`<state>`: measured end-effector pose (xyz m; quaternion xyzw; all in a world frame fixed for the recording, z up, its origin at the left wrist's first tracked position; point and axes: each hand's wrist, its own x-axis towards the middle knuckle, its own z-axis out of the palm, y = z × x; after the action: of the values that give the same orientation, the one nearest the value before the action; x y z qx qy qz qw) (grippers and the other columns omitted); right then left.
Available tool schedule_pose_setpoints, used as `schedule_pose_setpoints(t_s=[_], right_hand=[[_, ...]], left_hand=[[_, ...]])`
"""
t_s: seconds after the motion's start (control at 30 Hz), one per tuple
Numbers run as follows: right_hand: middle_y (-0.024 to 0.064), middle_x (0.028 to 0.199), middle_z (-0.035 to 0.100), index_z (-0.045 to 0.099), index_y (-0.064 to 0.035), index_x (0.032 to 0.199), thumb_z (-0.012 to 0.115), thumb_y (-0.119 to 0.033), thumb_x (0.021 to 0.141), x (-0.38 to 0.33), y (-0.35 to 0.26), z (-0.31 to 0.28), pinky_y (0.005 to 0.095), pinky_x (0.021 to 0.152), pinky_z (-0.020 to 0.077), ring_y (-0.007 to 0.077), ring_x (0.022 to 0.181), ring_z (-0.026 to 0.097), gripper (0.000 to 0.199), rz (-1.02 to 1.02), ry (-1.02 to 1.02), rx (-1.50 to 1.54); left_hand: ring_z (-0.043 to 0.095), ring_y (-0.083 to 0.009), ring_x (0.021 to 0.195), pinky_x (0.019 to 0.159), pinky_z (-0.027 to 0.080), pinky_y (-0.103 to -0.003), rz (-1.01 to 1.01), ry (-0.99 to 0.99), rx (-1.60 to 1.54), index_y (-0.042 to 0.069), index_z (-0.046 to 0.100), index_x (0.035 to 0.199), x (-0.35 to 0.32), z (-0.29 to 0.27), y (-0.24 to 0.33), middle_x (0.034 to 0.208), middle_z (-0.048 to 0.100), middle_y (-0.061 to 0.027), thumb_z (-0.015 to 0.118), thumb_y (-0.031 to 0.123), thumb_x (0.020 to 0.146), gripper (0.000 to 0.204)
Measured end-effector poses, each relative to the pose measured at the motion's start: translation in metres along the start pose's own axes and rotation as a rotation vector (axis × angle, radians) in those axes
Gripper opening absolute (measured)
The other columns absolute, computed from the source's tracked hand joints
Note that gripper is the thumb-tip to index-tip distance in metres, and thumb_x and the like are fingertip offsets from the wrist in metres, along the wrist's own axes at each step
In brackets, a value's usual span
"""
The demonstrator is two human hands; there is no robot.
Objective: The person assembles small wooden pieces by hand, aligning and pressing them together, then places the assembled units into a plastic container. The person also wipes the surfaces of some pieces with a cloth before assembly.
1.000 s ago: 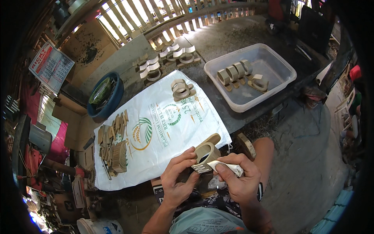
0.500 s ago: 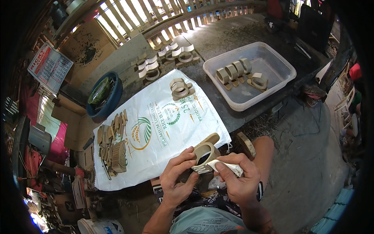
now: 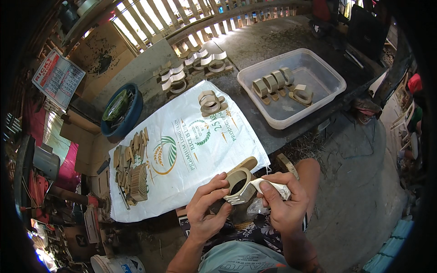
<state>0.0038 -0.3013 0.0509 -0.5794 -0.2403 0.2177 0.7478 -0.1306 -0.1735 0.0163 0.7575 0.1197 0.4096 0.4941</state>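
My left hand [image 3: 207,207] grips a bamboo ring [image 3: 244,195] with a flat rounded tab [image 3: 247,163] sticking out on its far side. White zigzag lines of a paste or glue mark the ring's near outer face. In my right hand [image 3: 291,207] is a squeezed white pouch [image 3: 278,189], its narrow tip at the ring's right side. Whether the tip touches the ring I cannot tell. Both hands are closed, above my lap at the near edge of a white woven sack [image 3: 168,198].
On the sack lie a pile of small wooden pieces [image 3: 129,159] and a stacked pair of rings [image 3: 210,103]. A clear plastic tub [image 3: 280,123] holds several ring pieces. More rings [image 3: 173,82] stand farther back. A blue basin [image 3: 136,116] sits at the left.
My right hand has moved slightly to the right with the pouch, along the ring's face. The zigzag lines now show more plainly. The left hand stays nearly in place, with the ring slightly turned.
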Motion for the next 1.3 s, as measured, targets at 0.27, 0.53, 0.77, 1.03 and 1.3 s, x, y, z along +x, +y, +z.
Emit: schedule_pose_setpoints(t_s=[0.27,0.53,0.77,1.03,1.3], right_hand=[[0.0092,0.081,0.072,0.067,0.0036,0.103,0.070,0.000,0.094,-0.007,-0.001,0.000,0.0239,0.061,0.0522,0.0093,0.071,0.069,0.010,0.006,-0.088,0.011],[0.0105,0.081,0.072,0.067,0.0040,0.102,0.070,0.000,0.094,-0.008,0.000,0.000,0.0245,0.062,0.0529,0.0105,0.071,0.070,0.010,-0.044,-0.125,0.003],[0.0084,0.081,0.072,0.066,0.0029,0.102,0.070,-0.002,0.096,-0.005,0.005,-0.002,0.0228,0.059,0.0505,0.0083,0.067,0.066,0.009,0.013,-0.020,0.022],[0.0080,0.081,0.071,0.066,0.0029,0.102,0.069,-0.001,0.095,-0.004,0.007,-0.006,0.0230,0.059,0.0507,0.0082,0.067,0.066,0.008,0.014,-0.036,0.008],[0.0115,0.079,0.071,0.066,0.0038,0.101,0.070,0.001,0.094,-0.011,0.005,-0.002,0.0262,0.062,0.0536,0.0124,0.070,0.070,0.009,-0.033,-0.116,0.012]], left_hand=[[0.062,-0.0376,0.126,0.112,0.047,-0.050,0.008,0.002,0.006,0.000,0.069,0.112,0.002,-0.001,0.000,0.122,0.066,-0.0194,0.078,-0.011,0.075,0.039],[0.062,-0.0374,0.126,0.112,0.048,-0.049,0.003,0.002,0.000,0.000,0.069,0.112,0.002,-0.001,0.000,0.122,0.067,-0.0193,0.078,-0.010,0.075,0.039],[0.063,-0.0372,0.125,0.112,0.048,-0.050,0.010,0.001,0.007,0.000,0.070,0.112,0.001,-0.002,0.000,0.122,0.067,-0.0195,0.079,-0.009,0.076,0.038],[0.062,-0.0376,0.126,0.112,0.048,-0.049,0.013,0.003,0.007,-0.001,0.069,0.112,0.001,-0.001,-0.001,0.122,0.067,-0.0198,0.078,-0.010,0.076,0.038],[0.062,-0.0378,0.125,0.112,0.048,-0.048,0.010,0.011,0.009,-0.001,0.069,0.112,0.002,-0.001,-0.002,0.122,0.066,-0.0199,0.078,-0.010,0.076,0.039]])
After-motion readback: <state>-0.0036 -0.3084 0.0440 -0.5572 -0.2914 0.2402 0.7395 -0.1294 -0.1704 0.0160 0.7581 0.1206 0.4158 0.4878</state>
